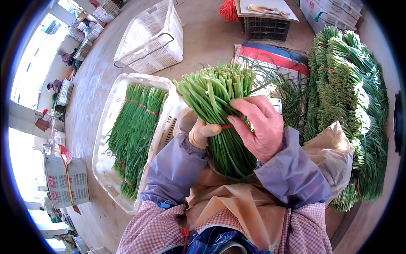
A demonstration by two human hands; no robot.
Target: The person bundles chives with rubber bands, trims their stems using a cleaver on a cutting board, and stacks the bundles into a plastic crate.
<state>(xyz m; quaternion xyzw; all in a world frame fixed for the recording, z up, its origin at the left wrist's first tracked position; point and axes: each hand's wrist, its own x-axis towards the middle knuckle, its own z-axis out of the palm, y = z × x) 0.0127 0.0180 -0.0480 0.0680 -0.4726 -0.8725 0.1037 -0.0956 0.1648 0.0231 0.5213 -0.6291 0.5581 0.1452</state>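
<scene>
A thick bundle of green stalks (pixel 224 89) stands in front of my chest, cut ends up, with a red band around its middle. My left hand (pixel 198 130), which looks gloved, wraps round the bundle's left side, its thumb across the front by the band. On the right, my right hand (pixel 259 127) touches the front stalks just above the band, thumb and index finger pinched close together; whether a stalk is between them is too small to tell. Left of me, a white plastic crate (pixel 100 156) holds banded green bundles (pixel 137 135).
An empty white crate (pixel 163 46) lies ahead. Banded bundles are piled high (pixel 344 97) at the right. Loose greens (pixel 292 97) lie beyond my right hand. A board on a black crate (pixel 266 28) stands at the top. People are far left.
</scene>
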